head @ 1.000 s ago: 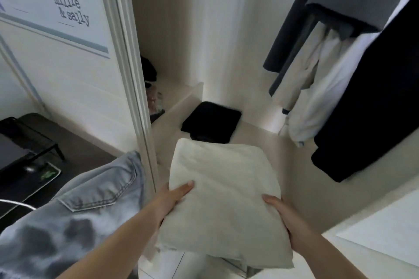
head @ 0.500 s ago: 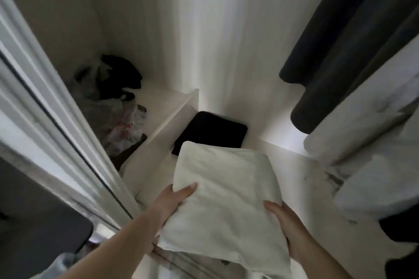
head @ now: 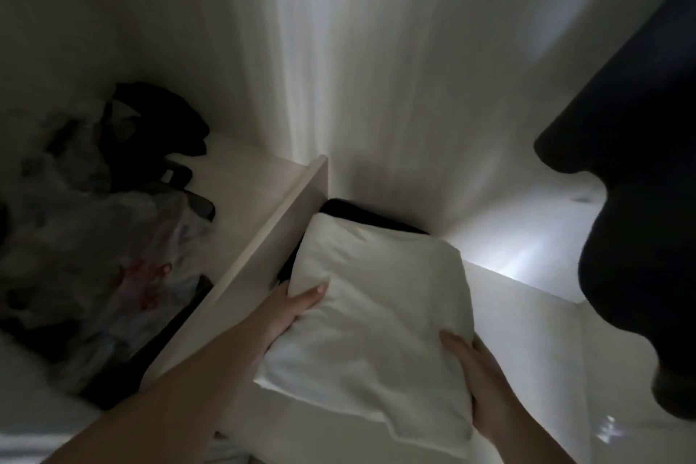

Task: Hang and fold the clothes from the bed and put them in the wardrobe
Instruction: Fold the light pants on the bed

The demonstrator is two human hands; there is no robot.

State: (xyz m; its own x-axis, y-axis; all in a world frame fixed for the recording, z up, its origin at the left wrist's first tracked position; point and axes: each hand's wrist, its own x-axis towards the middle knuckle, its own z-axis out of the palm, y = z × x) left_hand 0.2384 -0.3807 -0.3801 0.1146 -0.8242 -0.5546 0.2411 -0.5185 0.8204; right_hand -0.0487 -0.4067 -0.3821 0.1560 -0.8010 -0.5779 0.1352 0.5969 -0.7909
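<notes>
A folded white garment [head: 376,309] is held low inside the wardrobe, over a folded black garment [head: 373,217] that lies on the shelf floor [head: 527,313]. My left hand [head: 290,309] grips its left edge, thumb on top and fingers underneath. My right hand [head: 474,377] grips its right edge in the same way. Most of the black garment is hidden under the white one.
A low wooden divider [head: 263,245] stands to the left of the stack. Beyond it lies a heap of plastic bags and dark items [head: 113,222]. Dark clothes [head: 640,237] hang at the right, close to my right arm. The wardrobe back wall [head: 357,68] is pale.
The white garment has moved forward and down into the wardrobe until it overlaps the black one. My view has closed in; the door frame at the left is out of sight.
</notes>
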